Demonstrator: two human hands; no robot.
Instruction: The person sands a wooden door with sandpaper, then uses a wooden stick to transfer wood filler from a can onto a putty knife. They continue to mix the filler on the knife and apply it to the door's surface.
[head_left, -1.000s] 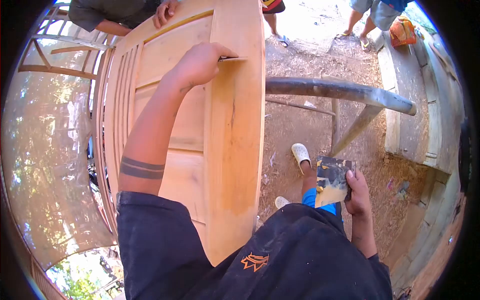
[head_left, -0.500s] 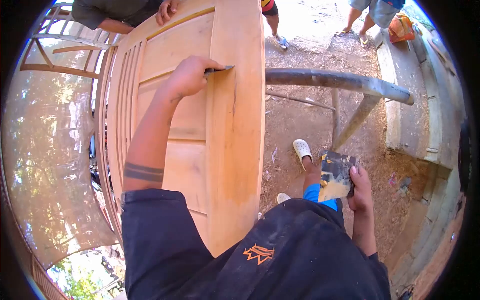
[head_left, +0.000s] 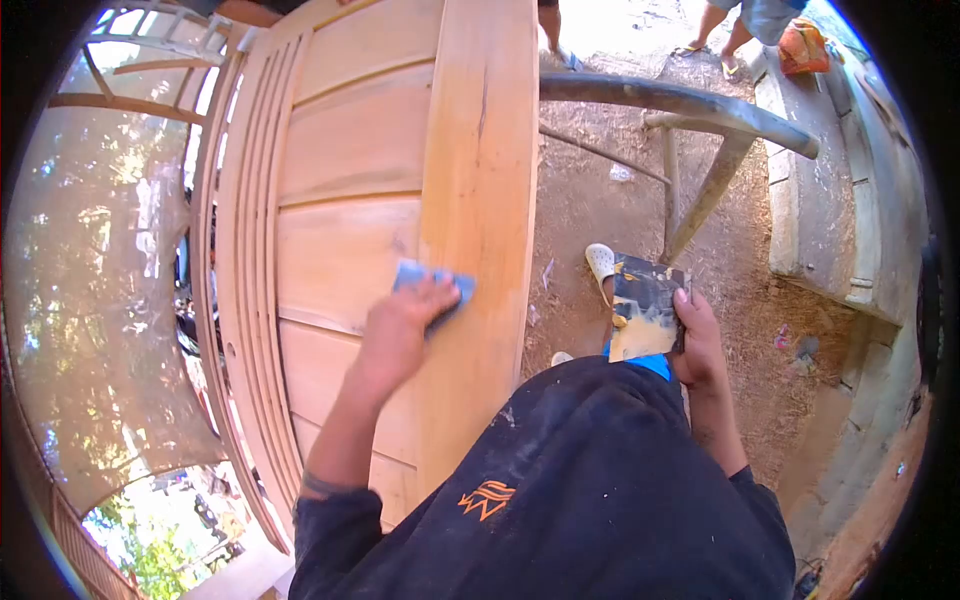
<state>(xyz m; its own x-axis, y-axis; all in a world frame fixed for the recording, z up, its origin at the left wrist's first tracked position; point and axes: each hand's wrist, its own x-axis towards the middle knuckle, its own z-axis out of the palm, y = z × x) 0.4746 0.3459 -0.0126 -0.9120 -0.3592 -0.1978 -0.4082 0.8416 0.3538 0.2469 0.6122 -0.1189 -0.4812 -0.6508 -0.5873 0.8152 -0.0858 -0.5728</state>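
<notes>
My left hand is closed around a flat, blue-grey putty spreader, blurred by motion, low over the wooden door. That door has a broad smooth edge board, recessed panels and narrow slats; thin dark cracks run along the edge board. To the right of the door, my right hand grips a dark flat plate by its side, thumb on top. Pale yellow putty is smeared over the plate's lower part.
A dark pole frame juts out from beside the door. Concrete blocks line the dirt ground at right, with an orange bag behind. Other people's legs show at the top. A tan sheet hangs at left.
My left hand has come down the edge board towards me with the spreader, which now shows its flat face. The plate has shifted slightly left and up; the other person's hand has left the door top.
</notes>
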